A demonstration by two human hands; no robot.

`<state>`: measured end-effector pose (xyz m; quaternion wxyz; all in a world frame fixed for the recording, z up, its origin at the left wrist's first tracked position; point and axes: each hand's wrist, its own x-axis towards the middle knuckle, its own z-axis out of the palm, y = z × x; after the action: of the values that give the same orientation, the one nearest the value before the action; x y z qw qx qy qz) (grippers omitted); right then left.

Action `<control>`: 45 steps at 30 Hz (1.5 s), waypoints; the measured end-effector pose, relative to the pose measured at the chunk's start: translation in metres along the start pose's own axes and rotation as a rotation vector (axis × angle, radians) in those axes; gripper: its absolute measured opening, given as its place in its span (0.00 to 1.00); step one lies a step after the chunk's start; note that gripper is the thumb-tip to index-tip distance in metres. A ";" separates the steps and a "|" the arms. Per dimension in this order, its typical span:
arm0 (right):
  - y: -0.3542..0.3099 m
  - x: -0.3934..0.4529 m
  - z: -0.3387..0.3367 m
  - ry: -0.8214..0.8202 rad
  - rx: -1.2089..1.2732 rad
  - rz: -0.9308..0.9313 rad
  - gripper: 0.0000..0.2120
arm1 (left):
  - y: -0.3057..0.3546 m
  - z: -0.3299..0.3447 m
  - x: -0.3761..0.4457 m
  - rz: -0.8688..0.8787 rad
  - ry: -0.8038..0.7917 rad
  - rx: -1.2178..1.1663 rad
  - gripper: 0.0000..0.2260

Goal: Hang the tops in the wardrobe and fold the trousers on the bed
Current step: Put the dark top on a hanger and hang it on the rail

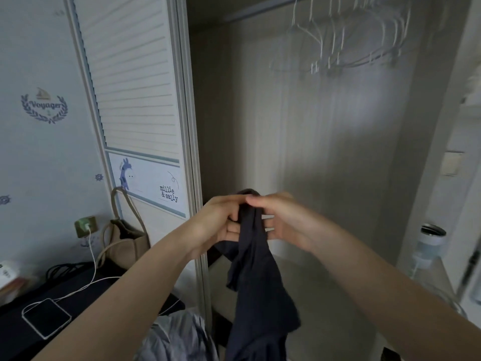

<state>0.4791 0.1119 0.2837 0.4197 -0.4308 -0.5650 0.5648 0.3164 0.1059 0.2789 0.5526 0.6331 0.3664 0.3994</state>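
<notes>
Before the wardrobe (338, 152): we face empty hangers (346, 48).
Hands: left hand (221, 222) and right hand (281, 220) pinch the dark garment (257, 282), fingers curled, probably finding its collar.

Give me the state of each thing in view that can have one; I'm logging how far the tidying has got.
dark garment: off a hanger, bunched at the top, hanging down from both hands.
left hand: grips the garment's top.
right hand: holds the garment's top.
wardrobe: open, no clothes seen hanging.
hangers: bare, on the rail.
phone: flat on the dark surface, white cable attached.
beige bag: upright against the wardrobe door.
</notes>
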 end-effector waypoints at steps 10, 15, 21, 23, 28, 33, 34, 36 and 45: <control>-0.005 -0.006 -0.013 0.133 0.051 -0.236 0.15 | -0.036 0.003 0.012 -0.003 0.353 0.355 0.15; -0.027 -0.017 -0.019 0.074 0.298 -0.189 0.18 | -0.072 0.010 0.028 -0.080 0.399 0.657 0.41; -0.041 -0.026 -0.036 0.116 0.343 -0.270 0.13 | -0.110 0.007 0.041 -0.259 0.384 0.862 0.38; -0.038 -0.022 -0.051 0.277 0.134 -0.247 0.16 | -0.108 0.000 0.042 -0.347 0.398 0.815 0.20; -0.007 -0.018 -0.080 0.362 -0.799 -0.102 0.40 | -0.078 -0.023 0.035 -0.324 0.490 0.856 0.08; 0.016 -0.009 -0.079 0.267 -1.226 -0.107 0.16 | -0.048 -0.022 0.045 -0.148 0.573 0.664 0.08; 0.018 -0.007 -0.079 0.269 -1.239 -0.117 0.13 | -0.043 -0.018 0.048 -0.136 0.516 0.530 0.07; 0.019 -0.001 -0.079 0.340 -1.296 -0.189 0.09 | -0.036 -0.013 0.057 -0.121 0.405 0.394 0.04; -0.001 0.033 -0.091 0.725 -1.199 -0.542 0.06 | -0.037 -0.035 0.117 -0.045 0.229 0.964 0.08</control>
<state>0.5575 0.1690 0.2847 0.3970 -0.5903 -0.6887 -0.1403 0.3318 0.2306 0.2570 0.1617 0.7606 0.5813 0.2396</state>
